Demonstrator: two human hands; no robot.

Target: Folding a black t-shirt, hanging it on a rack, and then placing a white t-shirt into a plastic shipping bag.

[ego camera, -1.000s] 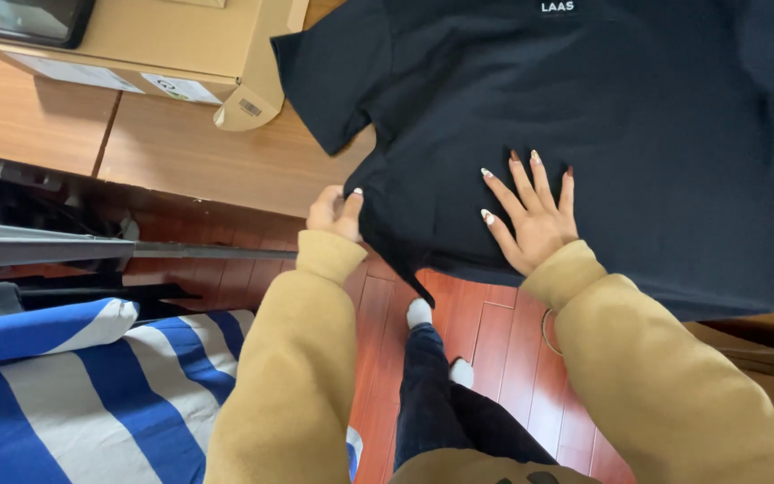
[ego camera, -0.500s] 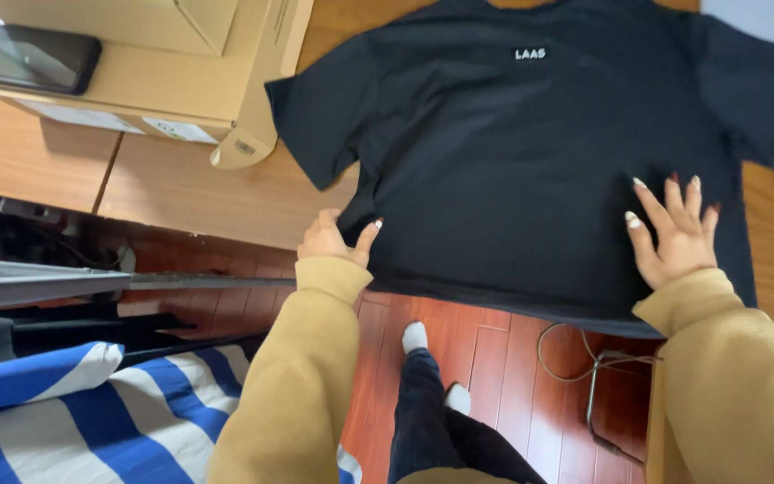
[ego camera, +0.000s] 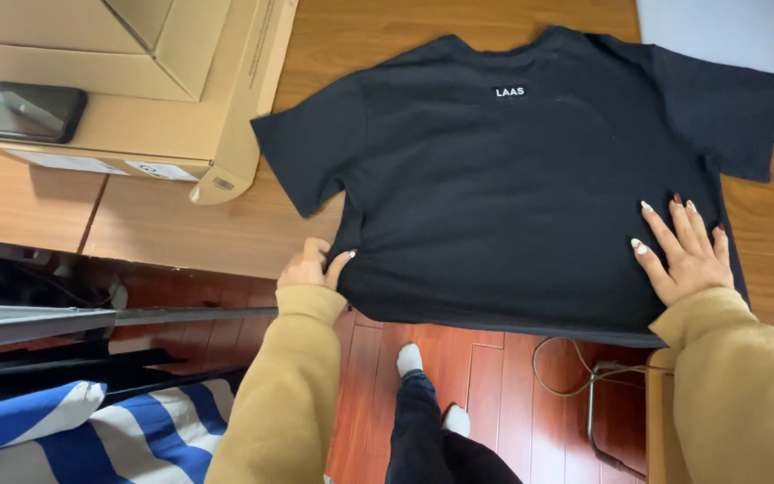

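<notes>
A: Where's the shirt [ego camera: 530,188]?
B: Spread back-up at the table [ego camera: 181,233] front edge, hem overhanging. Left hand [ego camera: 313,265] pinches the hem corner, fingers clamped. Right hand [ego camera: 687,255] lies flat, fingers apart.
A: Folded?
B: No, sleeves out.

A dark phone [ego camera: 22,111] lies on a tan cardboard box [ego camera: 136,99], upper left.

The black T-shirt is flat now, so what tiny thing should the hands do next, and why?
Probably fold the left side in. The black T-shirt lies spread flat on the wooden table; the left hand pinches its edge below the sleeve, and the right hand lies flat, fingers spread, steadying the far side.
</notes>
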